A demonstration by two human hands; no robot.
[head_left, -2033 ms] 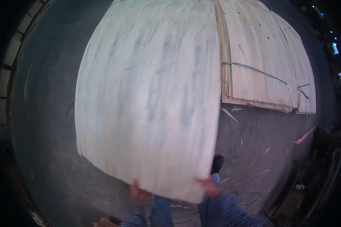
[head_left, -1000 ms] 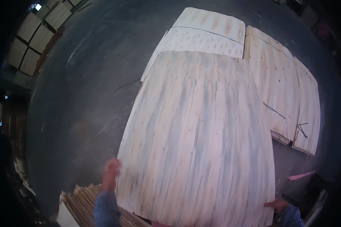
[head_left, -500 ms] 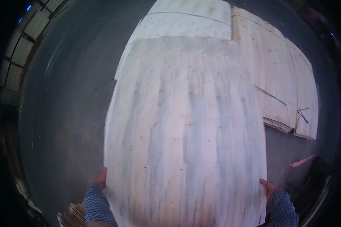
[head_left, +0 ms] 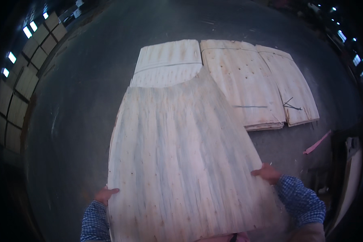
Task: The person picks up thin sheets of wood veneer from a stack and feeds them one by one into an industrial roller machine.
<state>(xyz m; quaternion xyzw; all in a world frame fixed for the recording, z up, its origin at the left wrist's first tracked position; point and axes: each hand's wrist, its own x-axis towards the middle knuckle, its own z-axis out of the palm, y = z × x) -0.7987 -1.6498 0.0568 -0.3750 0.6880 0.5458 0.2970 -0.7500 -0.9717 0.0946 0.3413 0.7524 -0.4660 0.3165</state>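
A broad, thin wood sheet [head_left: 173, 161] spans the space before the person, its far edge overlapping the view of a strapped pale stack [head_left: 169, 56]; whether they touch is unclear. The left hand [head_left: 105, 195] pinches the left edge, thumb on top; the right hand [head_left: 268, 174] has the same grip on the right edge. Handling it well calls for level hands and even, light pressure, since so thin a sheet probably flexes and splits along its grain. Grey-blue streaks and small knots mark its face; the far edge bows. Rightward, layered, browner stacks [head_left: 242, 76] rest on the dark floor [head_left: 76, 101].
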